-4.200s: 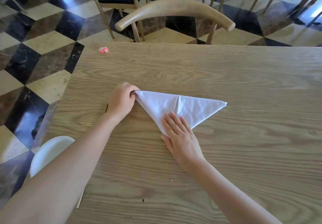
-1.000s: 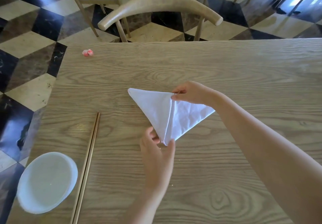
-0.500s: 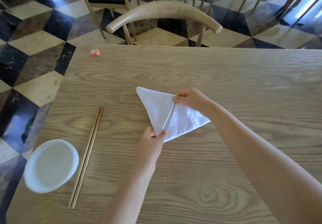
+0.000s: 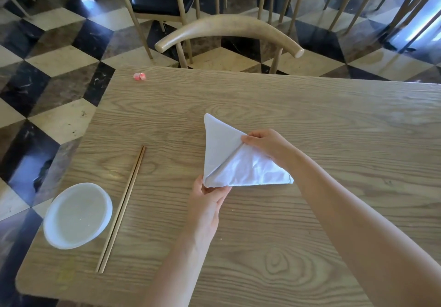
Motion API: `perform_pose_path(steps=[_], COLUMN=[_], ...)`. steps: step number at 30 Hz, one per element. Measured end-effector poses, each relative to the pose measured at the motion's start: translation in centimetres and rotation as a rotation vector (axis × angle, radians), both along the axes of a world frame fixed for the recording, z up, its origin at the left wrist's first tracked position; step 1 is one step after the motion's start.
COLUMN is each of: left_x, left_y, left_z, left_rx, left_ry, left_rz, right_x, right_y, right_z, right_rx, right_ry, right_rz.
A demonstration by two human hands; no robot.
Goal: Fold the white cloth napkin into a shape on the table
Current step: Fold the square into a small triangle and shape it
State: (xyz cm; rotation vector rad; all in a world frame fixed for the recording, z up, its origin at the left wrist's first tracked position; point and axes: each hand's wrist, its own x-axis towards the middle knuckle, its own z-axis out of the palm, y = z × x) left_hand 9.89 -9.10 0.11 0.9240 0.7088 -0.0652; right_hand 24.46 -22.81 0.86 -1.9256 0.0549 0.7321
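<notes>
The white cloth napkin (image 4: 235,163) lies folded into a triangle in the middle of the wooden table (image 4: 310,115), with a raised crease running from its near-left corner up to its middle. My left hand (image 4: 207,199) pinches the near-left corner between thumb and fingers. My right hand (image 4: 265,143) grips the top end of the crease from the right. The left flap is smooth; the right flap is wrinkled and ends in a point at the right.
A pair of wooden chopsticks (image 4: 121,208) lies left of the napkin, and a white bowl (image 4: 77,214) sits near the table's left edge. A small pink-red item (image 4: 139,76) rests at the far left corner. A curved chair back (image 4: 229,29) stands beyond the table.
The napkin has been turned on the table: its long point now lies nearer me at the right, its left corner points away. Both hands keep their pinch on the crease ends.
</notes>
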Motion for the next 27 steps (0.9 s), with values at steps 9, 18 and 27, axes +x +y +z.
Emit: perform_pose_path(steps=[9,18,27], left_x=[-0.1,1.7,4.1], left_y=[0.5,0.4,2.5], left_z=[-0.2,3.0,8.6], left_rx=[0.022,0.295,0.766], left_ry=[0.012,0.001,-0.327], left_rz=[0.096,0.063,-0.107], right_x=[-0.8,-0.6,1.0], right_y=[0.0,-0.1,-2.1], right_z=[-0.5,1.6,8.6], right_rx=[-0.009,0.152,-0.008], right_ry=[-0.012,-0.086,-0.258], right_rz=[-0.010,-0.104,0.213])
